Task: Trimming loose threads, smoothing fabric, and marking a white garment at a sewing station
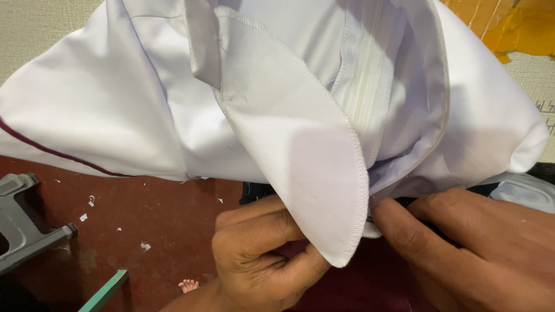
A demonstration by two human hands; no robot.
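Both hands sit right at the bottom of the view, closest to the camera, working the lower edge of a white garment (115, 98) that's bunched up and fills most of the picture. Left hand (257, 254) is curled shut, thumb and fingers pinching the rounded, overlocked tip of a fabric flap (300, 150). That flap hangs down like a tongue, long axis running from upper left down to its tip right at the left-hand pinch. Right hand (480, 248) comes in from the right, its fingertips pressed together on the seam edge just beside the flap; can't see exactly how much cloth it has, but it looks clamped on the fabric too. So both hands meet at nearly the same spot, almost touching, with the cloth rising up and away from them.

Above the right fingers there's a white zipper (364, 98) running roughly vertical inside the fold. A thin maroon piping line (52, 151) crosses the left part of the garment. Underneath is a dark red floor (150, 219) with scattered white scraps (91, 201), plus a grey plastic stool leg (23, 219) at the left.
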